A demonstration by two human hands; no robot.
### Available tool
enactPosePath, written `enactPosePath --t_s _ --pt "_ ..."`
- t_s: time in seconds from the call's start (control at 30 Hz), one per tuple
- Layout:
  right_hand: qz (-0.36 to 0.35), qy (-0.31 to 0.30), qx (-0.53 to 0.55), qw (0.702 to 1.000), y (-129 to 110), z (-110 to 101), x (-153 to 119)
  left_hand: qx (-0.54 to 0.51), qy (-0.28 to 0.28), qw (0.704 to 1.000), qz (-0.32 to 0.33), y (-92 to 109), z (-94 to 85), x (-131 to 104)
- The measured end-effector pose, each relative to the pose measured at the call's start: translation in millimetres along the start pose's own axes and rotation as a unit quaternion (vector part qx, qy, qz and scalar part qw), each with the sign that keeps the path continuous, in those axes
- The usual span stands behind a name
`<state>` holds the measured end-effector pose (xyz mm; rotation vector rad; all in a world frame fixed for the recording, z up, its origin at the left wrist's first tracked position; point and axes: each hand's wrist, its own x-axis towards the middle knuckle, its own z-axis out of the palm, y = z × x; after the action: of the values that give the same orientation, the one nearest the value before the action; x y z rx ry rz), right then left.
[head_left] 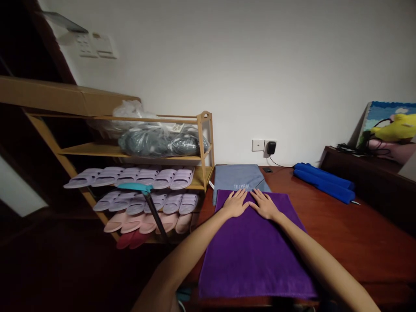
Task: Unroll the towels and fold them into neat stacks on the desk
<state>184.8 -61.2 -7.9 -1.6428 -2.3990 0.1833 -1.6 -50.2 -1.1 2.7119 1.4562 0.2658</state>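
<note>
Purple towel lies spread flat along the left edge of the wooden table, reaching toward its near edge and overlapping the grey-blue printed cloth by the far left corner. Your left hand and right hand press palm-down near its far end, grasping nothing. Spreading looks done, with no fold in it, whereas the blue cloth near the far edge is already rolled; any rolling of yours remains undone.

The reddish-brown table bears a flat purple cloth, a grey-blue cloth — and rolled blue cloth.
</note>
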Motion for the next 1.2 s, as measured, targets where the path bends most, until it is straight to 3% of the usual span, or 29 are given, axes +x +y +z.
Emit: enactPosePath --t_s 0.1,0.2,0.33,0.63,1.03,1.2 --pt "0.064 0.000 -0.009 0.998 31 -4 -10 -0.007 0.010 1.000 -0.021 -4 2.7 -1" --pt "0.114 0.002 -0.015 0.993 65 -10 -25 -0.005 0.026 0.995 -0.099 -9 3.4 -2" --pt "0.158 -0.003 -0.020 0.987 87 -14 -38 -0.008 0.008 0.993 -0.121 -15 3.7 -2" --pt "0.191 -0.005 -0.009 0.982 94 -16 -42 -0.002 0.008 0.994 -0.107 -21 -2.1 -7" --pt "0.205 -0.002 -0.014 0.979 96 -18 -48 0.010 -0.025 0.990 -0.138 -51 -27.4 -39" --pt "0.194 0.050 -0.044 0.979 78 -30 -54 0.039 0.004 0.989 -0.145 -30 -40.8 -49"
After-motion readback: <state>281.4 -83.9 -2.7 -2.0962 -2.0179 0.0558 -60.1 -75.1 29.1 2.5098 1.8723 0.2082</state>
